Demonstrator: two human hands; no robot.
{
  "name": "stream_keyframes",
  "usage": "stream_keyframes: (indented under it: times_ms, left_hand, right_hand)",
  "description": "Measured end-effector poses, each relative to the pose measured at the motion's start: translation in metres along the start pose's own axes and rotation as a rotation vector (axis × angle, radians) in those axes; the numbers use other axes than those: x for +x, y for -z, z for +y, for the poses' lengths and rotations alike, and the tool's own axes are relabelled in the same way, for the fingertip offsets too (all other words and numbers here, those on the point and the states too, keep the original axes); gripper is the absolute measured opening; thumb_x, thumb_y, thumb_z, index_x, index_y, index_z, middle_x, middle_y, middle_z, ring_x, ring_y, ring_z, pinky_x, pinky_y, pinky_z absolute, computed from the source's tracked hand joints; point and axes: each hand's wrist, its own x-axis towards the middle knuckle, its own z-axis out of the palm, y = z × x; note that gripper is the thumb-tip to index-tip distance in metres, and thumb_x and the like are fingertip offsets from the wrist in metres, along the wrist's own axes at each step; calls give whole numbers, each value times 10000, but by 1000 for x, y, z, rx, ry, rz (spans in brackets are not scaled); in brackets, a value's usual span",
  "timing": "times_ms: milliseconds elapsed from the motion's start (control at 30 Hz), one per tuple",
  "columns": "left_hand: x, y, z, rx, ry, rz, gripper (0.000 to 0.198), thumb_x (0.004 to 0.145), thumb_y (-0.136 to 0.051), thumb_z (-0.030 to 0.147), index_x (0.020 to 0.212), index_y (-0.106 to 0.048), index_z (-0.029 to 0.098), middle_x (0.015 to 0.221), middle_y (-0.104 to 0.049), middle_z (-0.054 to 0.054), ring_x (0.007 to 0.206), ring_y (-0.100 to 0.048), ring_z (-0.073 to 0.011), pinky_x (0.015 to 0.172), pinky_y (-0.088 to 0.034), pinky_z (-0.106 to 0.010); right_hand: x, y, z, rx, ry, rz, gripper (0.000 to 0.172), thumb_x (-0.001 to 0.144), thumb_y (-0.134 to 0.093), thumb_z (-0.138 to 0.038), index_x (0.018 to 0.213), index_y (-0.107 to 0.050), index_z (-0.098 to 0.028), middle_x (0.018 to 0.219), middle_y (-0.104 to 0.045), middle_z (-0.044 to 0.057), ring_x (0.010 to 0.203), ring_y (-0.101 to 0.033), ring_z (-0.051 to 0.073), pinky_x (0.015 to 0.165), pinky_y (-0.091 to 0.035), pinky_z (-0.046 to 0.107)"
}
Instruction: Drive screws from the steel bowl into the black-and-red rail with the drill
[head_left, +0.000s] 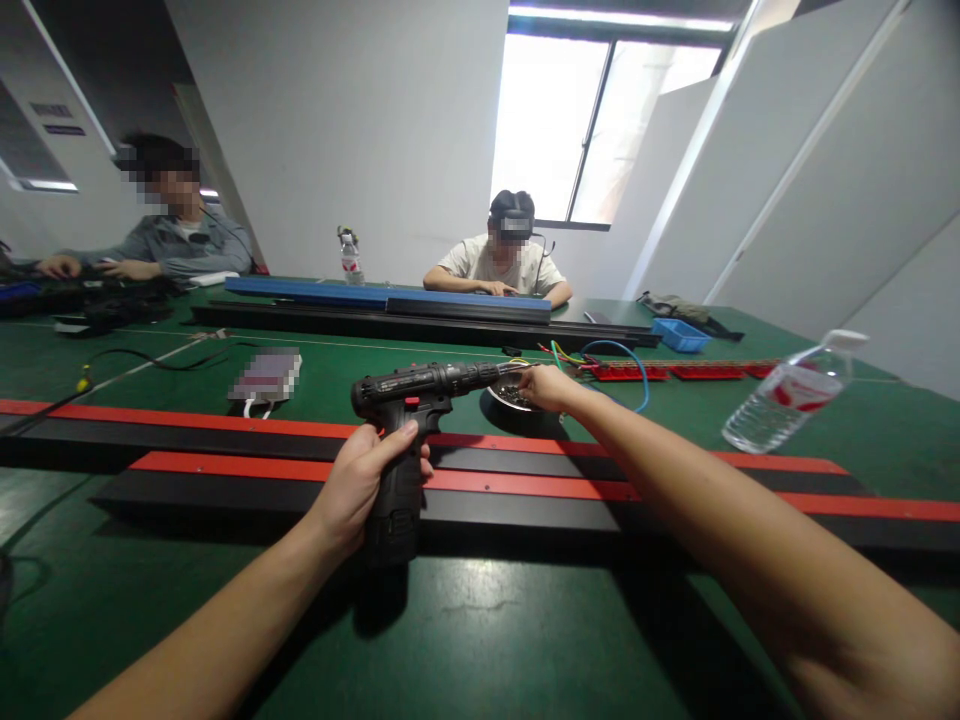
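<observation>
My left hand [365, 480] is wrapped round the grip of a black cordless drill [397, 510], whose chuck and bit point right. At the rim of a round metal bowl [517, 393] is my right hand [545, 388], its fingers bent down into the bowl. Small dark metal pieces, seemingly screws, lie in there. Whatever the right fingertips pinch is too small to make out. Below the drill, long black bars with red strips [487, 487] run across the table, and small dark dots show along the red.
A water bottle [787, 395] stands tilted-looking at right. Wires [637, 375], red trays [694, 373] and a blue basket [680, 336] lie behind. Blue and black rails [322, 292] cross the far table. One person [499, 262] sits opposite, another person [180, 240] at far left.
</observation>
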Motion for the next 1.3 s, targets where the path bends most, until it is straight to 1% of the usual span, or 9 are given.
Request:
stream_keyframes:
  times_ms: [133, 333, 533, 667, 833, 967, 1067, 1200, 1300]
  left_hand:
    - [1, 0, 0, 6, -3, 4, 143, 949, -697, 209, 1001, -584, 138, 829, -747, -80, 612, -716, -153, 489, -605, -235]
    - [0, 1, 0, 18, -9, -6, 144, 952, -697, 233, 983, -595, 135, 814, -734, -71, 612, -708, -155, 476, -601, -243]
    - [3, 3, -2, 4, -18, -35, 157, 956, -700, 242, 1008, -591, 143, 825, -736, -62, 607, -707, -145, 492, -609, -242]
    - [4, 4, -3, 5, -28, -41, 174, 945, -718, 255, 994, -590, 148, 806, -734, -57, 601, -708, -149, 486, -607, -242]
    - [3, 4, -4, 7, -38, -41, 165, 947, -716, 246, 977, -585, 150, 805, -734, -51, 609, -711, -146, 496, -610, -239]
    - [2, 4, -3, 10, -36, -30, 156, 954, -708, 252, 971, -599, 142, 800, -737, -57, 587, -702, -139, 493, -606, -232]
    - [1, 4, -2, -4, -37, -19, 141, 956, -704, 240, 981, -615, 134, 815, -744, -68, 597, -710, -144, 504, -607, -231]
    - [-1, 5, 0, -40, -28, -50, 103, 954, -687, 188, 994, -625, 117, 837, -747, -82, 621, -725, -150, 542, -614, -227]
    - [-2, 6, 2, -66, -22, -90, 83, 956, -663, 156, 1013, -635, 101, 826, -744, -86, 611, -720, -142, 589, -629, -232]
  right_hand:
    - [3, -5, 5, 37, 2, 11, 158, 906, -658, -149, 837, -800, -151, 853, -773, 99, 722, -648, 189, 643, -418, 270]
    - [-3, -4, 7, 151, 52, 67, 100, 852, -727, -124, 879, -813, -166, 831, -769, 66, 735, -659, 181, 657, -432, 255]
    - [-11, -5, 12, 260, 68, 132, 142, 789, -752, -107, 894, -825, -170, 794, -766, 46, 644, -638, 158, 616, -435, 255]
    - [-14, -4, 15, 305, 42, 211, 123, 826, -699, -100, 837, -807, -158, 752, -748, 61, 663, -643, 173, 620, -424, 267]
    - [-25, 0, 10, 424, 7, 252, 211, 960, -663, -284, 932, -812, -137, 724, -735, 61, 578, -599, 154, 550, -413, 265]
    - [-50, 7, 3, 682, 46, 223, 281, 910, -754, -397, 890, -821, -124, 739, -752, 79, 559, -593, 145, 483, -388, 256]
    - [-76, 8, 1, 895, 64, 192, 310, 804, -870, -426, 901, -835, -134, 795, -787, 109, 660, -674, 185, 529, -468, 263]
    - [-110, -1, -1, 1201, -56, 186, 300, 744, -941, -333, 966, -846, -155, 882, -813, 123, 805, -752, 205, 686, -590, 275]
    - [-126, -12, -4, 1426, -144, 194, 309, 732, -970, -348, 937, -832, -163, 872, -797, 104, 812, -764, 189, 712, -621, 254]
